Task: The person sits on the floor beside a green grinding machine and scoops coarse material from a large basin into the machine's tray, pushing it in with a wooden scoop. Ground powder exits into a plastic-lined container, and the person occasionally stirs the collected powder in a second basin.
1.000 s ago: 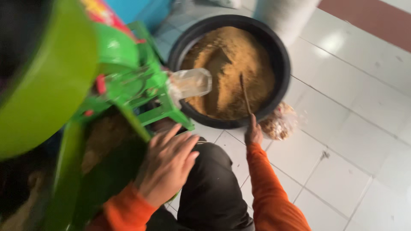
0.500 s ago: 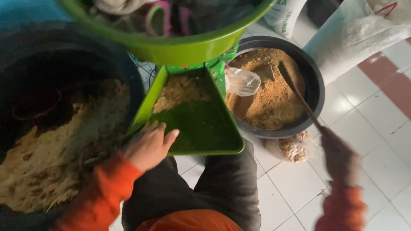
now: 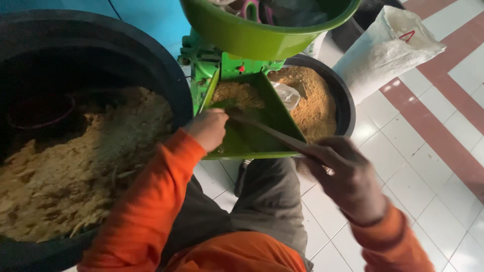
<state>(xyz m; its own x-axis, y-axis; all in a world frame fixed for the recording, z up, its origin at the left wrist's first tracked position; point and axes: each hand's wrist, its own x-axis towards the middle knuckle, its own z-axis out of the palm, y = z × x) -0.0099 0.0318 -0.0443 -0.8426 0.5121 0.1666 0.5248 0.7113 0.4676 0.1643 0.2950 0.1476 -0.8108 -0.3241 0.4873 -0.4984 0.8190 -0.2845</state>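
Observation:
My left hand [image 3: 208, 128] rests on the left edge of a green feed tray [image 3: 262, 131] that slopes out of a green machine [image 3: 212, 65]. My right hand [image 3: 348, 176] grips a thin brown stick [image 3: 267, 132], which reaches across the tray toward a heap of brown meal [image 3: 237, 94] at the tray's upper end. A green hopper bowl [image 3: 252, 30] sits above the tray. Both sleeves are orange.
A large black tub [image 3: 151, 65] of coarse brown mash stands at my left. A smaller black basin [image 3: 343, 95] of brown meal sits behind the tray, with a clear plastic bag [image 3: 287, 93] at the machine's outlet. A white sack [image 3: 383, 50] leans at the right on white tiles.
My right hand has lifted the stick out of the far basin and brought it over the green tray. The view has swung from the basin toward the tray and large tub.

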